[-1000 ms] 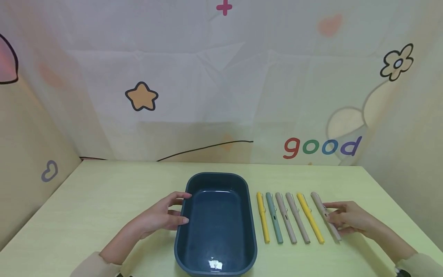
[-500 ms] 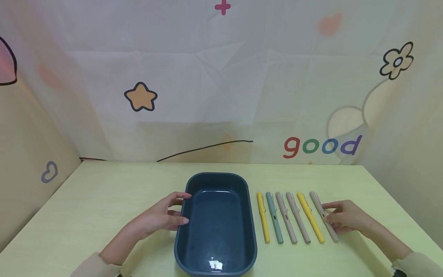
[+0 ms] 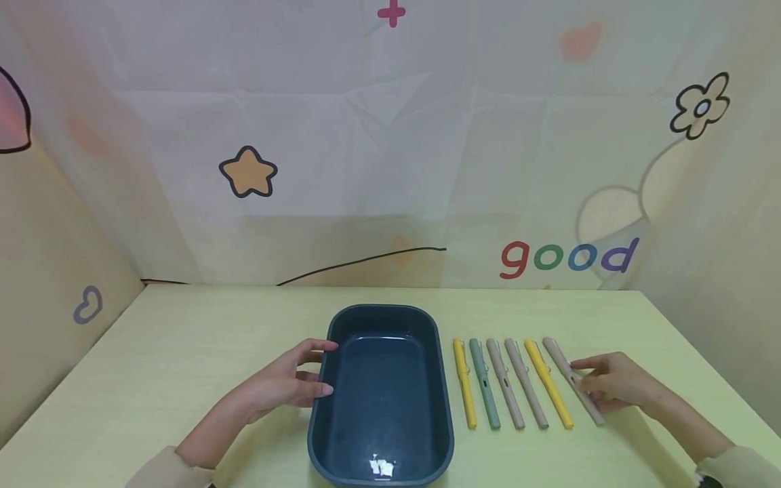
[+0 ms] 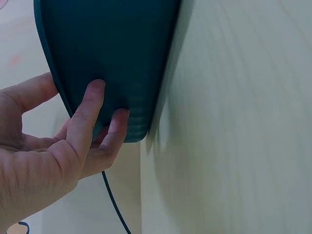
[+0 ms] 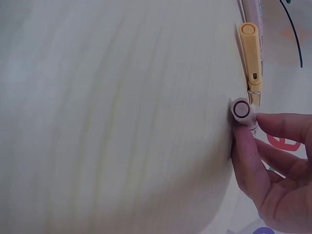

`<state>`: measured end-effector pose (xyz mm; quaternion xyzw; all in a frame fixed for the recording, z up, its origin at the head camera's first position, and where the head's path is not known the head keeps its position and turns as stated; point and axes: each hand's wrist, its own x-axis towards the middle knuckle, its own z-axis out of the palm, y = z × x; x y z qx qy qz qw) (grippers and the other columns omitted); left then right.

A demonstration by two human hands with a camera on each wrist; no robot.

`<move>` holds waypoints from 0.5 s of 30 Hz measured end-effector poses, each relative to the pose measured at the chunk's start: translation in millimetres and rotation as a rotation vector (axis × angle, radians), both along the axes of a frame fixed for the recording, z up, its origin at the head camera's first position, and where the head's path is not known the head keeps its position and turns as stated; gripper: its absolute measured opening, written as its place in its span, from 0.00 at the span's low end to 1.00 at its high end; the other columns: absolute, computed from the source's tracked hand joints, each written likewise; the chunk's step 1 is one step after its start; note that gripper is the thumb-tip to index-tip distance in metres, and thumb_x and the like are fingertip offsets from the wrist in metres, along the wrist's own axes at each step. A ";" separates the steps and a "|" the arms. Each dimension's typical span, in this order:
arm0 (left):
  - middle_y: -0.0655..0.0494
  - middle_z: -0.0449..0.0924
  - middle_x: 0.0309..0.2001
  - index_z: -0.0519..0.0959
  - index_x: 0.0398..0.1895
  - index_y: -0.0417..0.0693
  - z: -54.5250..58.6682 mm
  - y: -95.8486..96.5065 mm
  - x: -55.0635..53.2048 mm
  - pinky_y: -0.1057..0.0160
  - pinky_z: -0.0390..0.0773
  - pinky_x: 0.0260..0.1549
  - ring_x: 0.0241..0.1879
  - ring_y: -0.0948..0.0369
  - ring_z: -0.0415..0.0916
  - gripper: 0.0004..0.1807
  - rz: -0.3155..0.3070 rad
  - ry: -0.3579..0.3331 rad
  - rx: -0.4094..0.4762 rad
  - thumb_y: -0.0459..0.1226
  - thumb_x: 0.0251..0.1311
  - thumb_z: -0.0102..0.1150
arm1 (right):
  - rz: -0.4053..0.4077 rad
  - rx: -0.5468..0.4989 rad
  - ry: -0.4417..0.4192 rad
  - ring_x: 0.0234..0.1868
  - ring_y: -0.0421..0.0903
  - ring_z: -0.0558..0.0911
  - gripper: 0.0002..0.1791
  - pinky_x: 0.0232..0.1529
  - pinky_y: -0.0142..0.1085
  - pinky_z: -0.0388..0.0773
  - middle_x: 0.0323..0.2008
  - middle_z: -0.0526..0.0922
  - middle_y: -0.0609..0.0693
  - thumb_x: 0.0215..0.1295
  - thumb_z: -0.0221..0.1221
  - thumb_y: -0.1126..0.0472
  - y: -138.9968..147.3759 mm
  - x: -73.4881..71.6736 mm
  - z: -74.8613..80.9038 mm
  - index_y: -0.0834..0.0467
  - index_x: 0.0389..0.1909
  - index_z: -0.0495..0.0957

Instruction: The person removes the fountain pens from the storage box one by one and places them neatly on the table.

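A dark blue rectangular tub (image 3: pixel 381 407) stands at the middle of the table. At its left side, my left hand (image 3: pixel 287 379) grips the rim, index fingertip and thumb over the edge. In the left wrist view, other fingers of the left hand (image 4: pixel 63 146) lie against the tub's outer wall (image 4: pixel 112 44). My right hand (image 3: pixel 616 383) pinches a grey pen (image 3: pixel 558 356), the rightmost of a row, which slants along the table. The right wrist view shows the round end of the grey pen (image 5: pixel 242 109) between thumb and fingers of the right hand (image 5: pixel 278 180).
Between the tub and the held pen lie a yellow pen (image 3: pixel 464 383), a green pen (image 3: pixel 484 383), two grey pens (image 3: pixel 504 383) (image 3: pixel 525 383) and another yellow pen (image 3: pixel 548 383), side by side. A patterned cloth backdrop (image 3: pixel 366 149) rises behind the pale table (image 3: pixel 183 352).
The right hand's pen has swung slightly: its far end has shifted a little left, and its near end has moved left, then back right. The left hand and tub stay in place.
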<state>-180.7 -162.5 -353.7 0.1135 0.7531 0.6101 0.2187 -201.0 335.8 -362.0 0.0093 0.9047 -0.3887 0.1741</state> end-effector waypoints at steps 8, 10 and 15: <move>0.35 0.53 0.63 0.52 0.68 0.49 5.0 -3.4 6.1 0.50 0.76 0.45 0.51 0.49 0.72 0.38 -0.033 0.008 0.019 0.38 0.57 0.59 | 0.018 -0.009 -0.030 0.28 0.44 0.77 0.30 0.29 0.38 0.80 0.33 0.79 0.51 0.59 0.57 0.62 2.2 1.7 1.6 0.76 0.57 0.61; 0.36 0.52 0.64 0.51 0.68 0.49 11.2 -5.0 8.1 0.51 0.75 0.46 0.53 0.48 0.70 0.37 -0.035 0.029 0.009 0.39 0.58 0.58 | 0.028 -0.010 -0.038 0.27 0.45 0.77 0.31 0.29 0.39 0.81 0.34 0.80 0.51 0.59 0.57 0.61 1.2 0.8 4.1 0.77 0.57 0.61; 0.39 0.49 0.66 0.52 0.68 0.51 24.4 -10.1 12.3 0.54 0.75 0.48 0.58 0.46 0.65 0.35 -0.003 0.093 -0.055 0.39 0.60 0.56 | 0.042 -0.024 -0.025 0.28 0.45 0.76 0.32 0.28 0.38 0.80 0.36 0.80 0.53 0.59 0.57 0.61 -1.3 0.3 9.3 0.77 0.58 0.60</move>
